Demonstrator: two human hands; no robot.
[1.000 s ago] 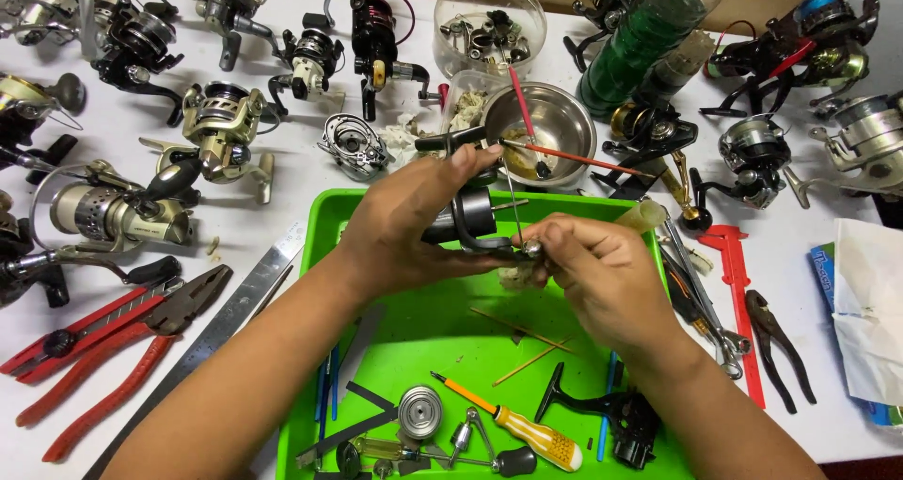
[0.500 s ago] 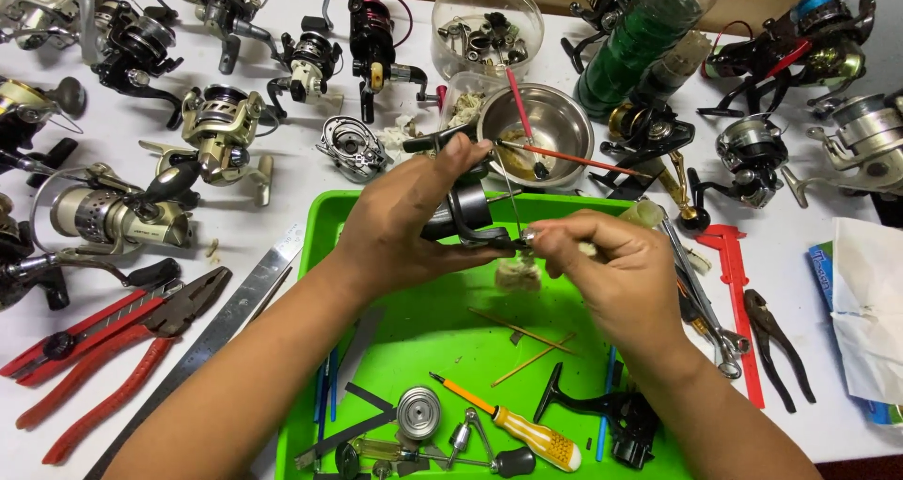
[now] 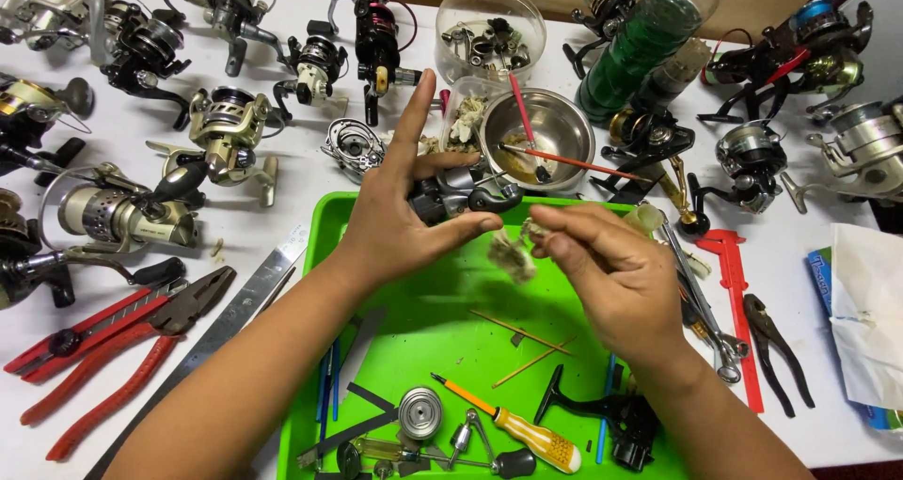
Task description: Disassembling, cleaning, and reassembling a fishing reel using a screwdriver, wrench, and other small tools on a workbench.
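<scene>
left hand [image 3: 400, 221]: wrapped around a dark spinning reel body [image 3: 461, 196], thumb under it, index finger raised straight and free.
right hand [image 3: 602, 273]: fingertips pinched shut on a small soiled wad of cotton [image 3: 513, 254], just beside the reel body, not clearly touching it.
location: both hands over the far end of the green tray [image 3: 414, 348], which sits on the white counter [image 3: 282, 170].
tray contents: yellow-handled screwdriver [image 3: 527, 433], loose spool [image 3: 419, 411], black reel handle [image 3: 602, 414], thin wooden sticks [image 3: 522, 334].
beyond tray: steel bowl [image 3: 550, 127] with brushes resting in it; clear tub of small parts [image 3: 489, 33]; used wads beside them.
left of tray: red pliers [image 3: 122, 348], steel ruler [image 3: 235, 306], many whole reels.
right of tray: red caliper [image 3: 738, 301], black pliers [image 3: 776, 344].
progress (judged): reel is stripped, parts lie out in the tray; wiping in hand, the wad already dirty; reassembly not yet begun.
</scene>
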